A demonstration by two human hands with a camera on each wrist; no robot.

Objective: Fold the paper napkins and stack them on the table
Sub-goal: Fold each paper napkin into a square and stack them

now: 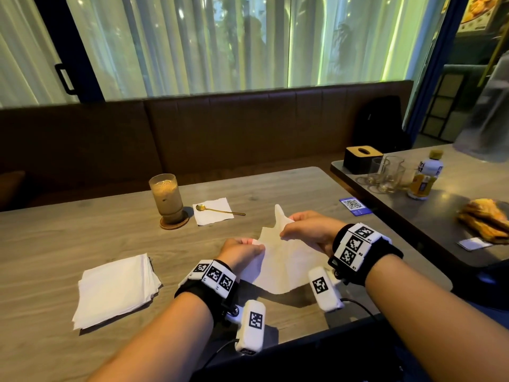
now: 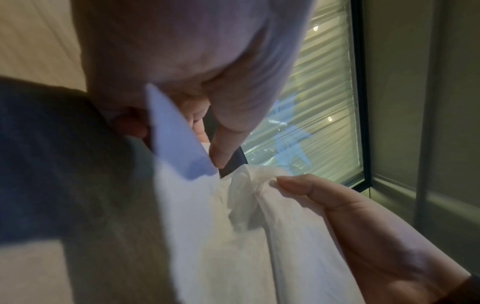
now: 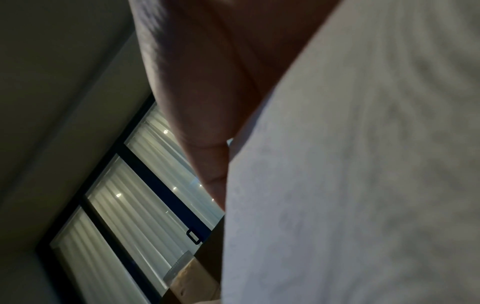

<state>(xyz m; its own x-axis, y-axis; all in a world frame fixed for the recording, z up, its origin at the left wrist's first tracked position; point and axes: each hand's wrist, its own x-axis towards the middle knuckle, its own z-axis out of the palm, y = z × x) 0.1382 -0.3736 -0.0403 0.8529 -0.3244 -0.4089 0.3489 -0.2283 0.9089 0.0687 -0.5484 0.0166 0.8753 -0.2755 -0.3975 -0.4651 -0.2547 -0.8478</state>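
Observation:
A white paper napkin (image 1: 283,260) hangs unfolded above the wooden table (image 1: 82,230), held between both hands. My left hand (image 1: 242,250) pinches its left edge. My right hand (image 1: 305,230) pinches the upper part, and one corner sticks up behind it. In the left wrist view my left hand (image 2: 207,131) grips the napkin (image 2: 233,236) while my right hand (image 2: 337,205) crumples it under the thumb. The napkin (image 3: 350,185) fills the right wrist view beside my right hand (image 3: 207,102). A stack of folded napkins (image 1: 115,290) lies on the table at the left.
An iced coffee glass (image 1: 166,199) on a coaster stands at the back. Beside it a gold spoon (image 1: 217,209) lies on a napkin. A QR card (image 1: 354,205) sits at the right edge. The neighbouring table (image 1: 446,216) carries glasses, bottles and a tissue box (image 1: 362,158).

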